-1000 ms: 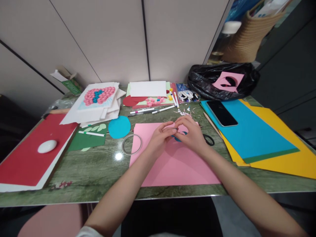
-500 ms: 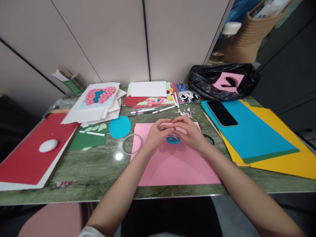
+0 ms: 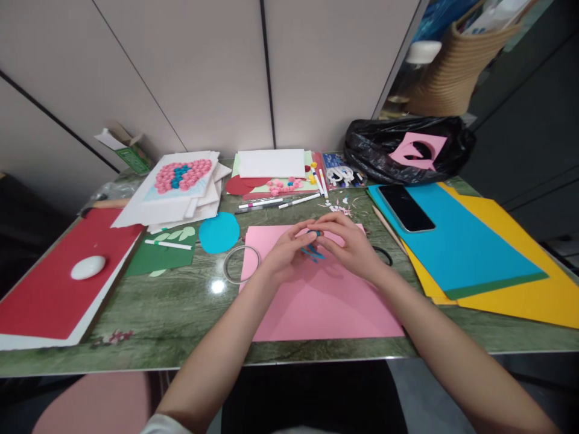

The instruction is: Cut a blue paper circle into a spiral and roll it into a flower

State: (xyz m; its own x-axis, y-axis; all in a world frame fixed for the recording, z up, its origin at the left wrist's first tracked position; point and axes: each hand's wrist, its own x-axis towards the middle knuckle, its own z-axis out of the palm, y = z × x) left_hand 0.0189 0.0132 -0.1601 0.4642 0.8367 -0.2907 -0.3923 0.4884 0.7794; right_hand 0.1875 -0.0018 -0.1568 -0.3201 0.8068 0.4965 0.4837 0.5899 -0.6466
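Head: apparent ring beside right hand

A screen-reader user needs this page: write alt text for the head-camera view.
A person's left hand and right hand hold a curled blue strip above pink paper on a green table. A blue circle and a gray ring lie to the left; to the right, a phone rests on blue paper.

Head view: from the person's head, forward and down
Left hand, right hand: near, mid-frame
Table: seen from above its near side
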